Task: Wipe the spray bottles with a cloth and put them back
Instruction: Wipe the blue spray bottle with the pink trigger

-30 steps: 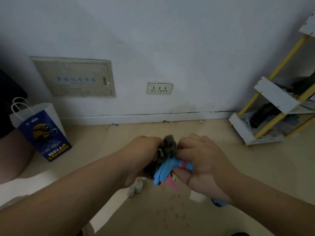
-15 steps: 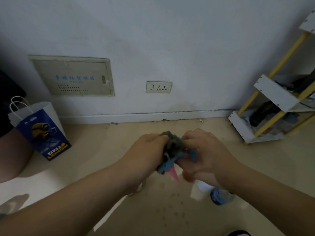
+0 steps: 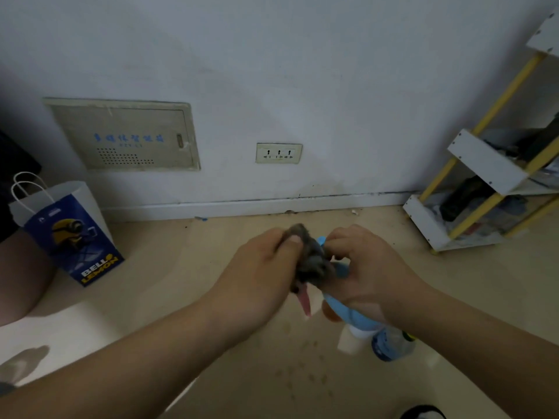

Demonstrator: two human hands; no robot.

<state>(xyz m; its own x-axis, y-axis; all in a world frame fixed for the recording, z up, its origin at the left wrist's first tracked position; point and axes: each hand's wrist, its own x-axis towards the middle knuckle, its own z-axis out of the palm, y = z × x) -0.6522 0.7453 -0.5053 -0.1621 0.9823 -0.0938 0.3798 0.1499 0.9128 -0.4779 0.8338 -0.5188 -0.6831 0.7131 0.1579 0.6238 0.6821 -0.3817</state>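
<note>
My right hand [image 3: 367,273] grips a spray bottle [image 3: 351,314] by its blue neck, held over the floor. The bottle has a blue head, a pink trigger and a clear body with a blue label that shows below my wrist. My left hand [image 3: 266,273] pinches a grey cloth [image 3: 311,258] and presses it onto the spray head, which the cloth mostly hides. Both hands sit close together, almost touching.
A white-and-yellow rack [image 3: 490,189] with dark items stands at the right by the wall. A blue-and-white paper bag [image 3: 72,234] stands at the left next to a person's leg [image 3: 21,273]. A wall socket [image 3: 279,153] and a beige panel [image 3: 127,136] are straight ahead. Small white objects [image 3: 348,343] lie on the floor.
The cloth has slid from the front of the spray head up over its top. The bottle has tilted so that more of its blue neck and clear body show below my right hand.
</note>
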